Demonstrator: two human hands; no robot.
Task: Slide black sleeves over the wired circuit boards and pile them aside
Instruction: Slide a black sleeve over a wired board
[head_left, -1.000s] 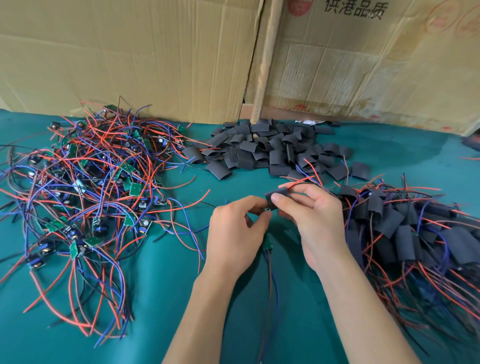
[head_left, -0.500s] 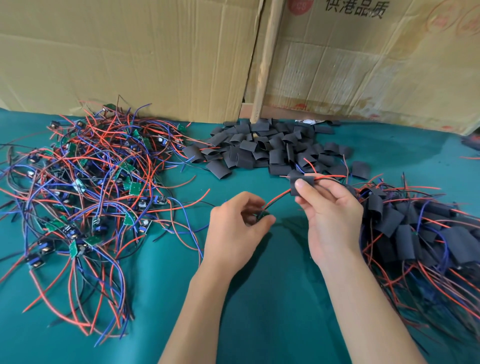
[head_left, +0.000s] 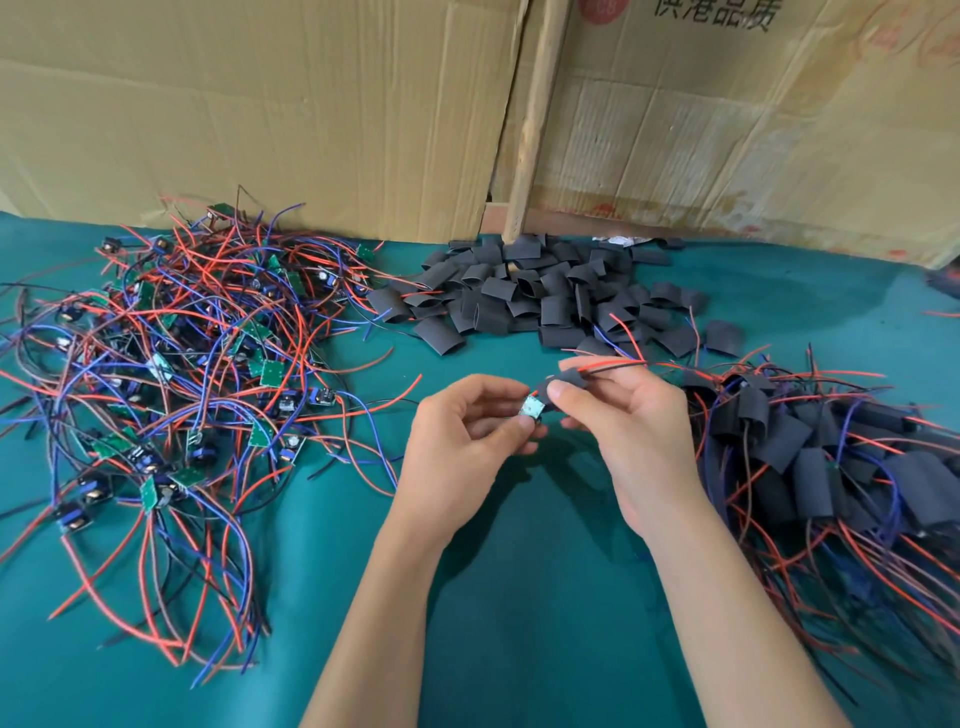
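My left hand (head_left: 467, 436) pinches a small green circuit board (head_left: 532, 406) at the centre of the green table. My right hand (head_left: 618, 421) pinches a black sleeve (head_left: 563, 378) threaded on the board's red and dark wires (head_left: 613, 365), just right of the board and touching its edge. The wires trail right toward the pile of sleeved boards (head_left: 810, 447). Loose black sleeves (head_left: 540, 291) lie heaped behind my hands. A tangle of bare wired boards (head_left: 182, 374) covers the left side.
Cardboard sheets (head_left: 311, 114) and a wooden slat (head_left: 537, 119) stand along the back edge of the green table cover (head_left: 519, 597). Long red and blue wires sprawl toward the near left.
My right hand has drawn the sleeve back left along the wires, from well apart to right against the board. The board now shows between my left fingertips.
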